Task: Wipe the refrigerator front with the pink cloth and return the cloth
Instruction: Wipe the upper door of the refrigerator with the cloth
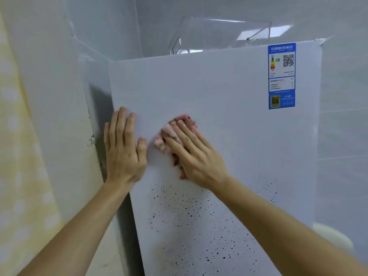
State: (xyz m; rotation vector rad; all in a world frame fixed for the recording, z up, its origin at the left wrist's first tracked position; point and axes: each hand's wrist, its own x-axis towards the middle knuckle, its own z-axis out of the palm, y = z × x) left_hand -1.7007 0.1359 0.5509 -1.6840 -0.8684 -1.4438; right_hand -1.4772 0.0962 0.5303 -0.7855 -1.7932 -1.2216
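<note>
A: Status on the wipe?

B: Left to right. Pale yellow dotted curtain (20, 156) hangs off the left side and isn't involved. Left hand (124, 154) is flat on the white flat refrigerator front (229, 116), right at its left edge. Fingers (118, 126) are straight, slightly spread, holding nothing. Reads as a brace.

A: Cloth?

B: Crumpled pink cloth (169, 136) is bunched against the door just right of the left hand, upper-middle of the panel. Right hand (197, 156) lies on top, fingers straight, pressing it to the surface. Thumb is hidden, so I can't tell if it pinches underneath.

A: Dirt?

B: Scatter of black specks (199, 226) below both hands, running toward the bottom edge, with a thinner patch near the right edge. The area around the cloth looks clean. I'd call it mid-wipe, lower half not yet done.

A: How to do it well?

B: Flatten the wad for more contact. Use firm, even palm pressure and overlapping strokes down into the specks, edge to edge. Refold to a clean face, since the cloth looks soiled. Go easy round the blue energy label (281, 76) at the top right corner; wet rubbing could lift it.

A: Return spot?

B: Not in view.
</note>
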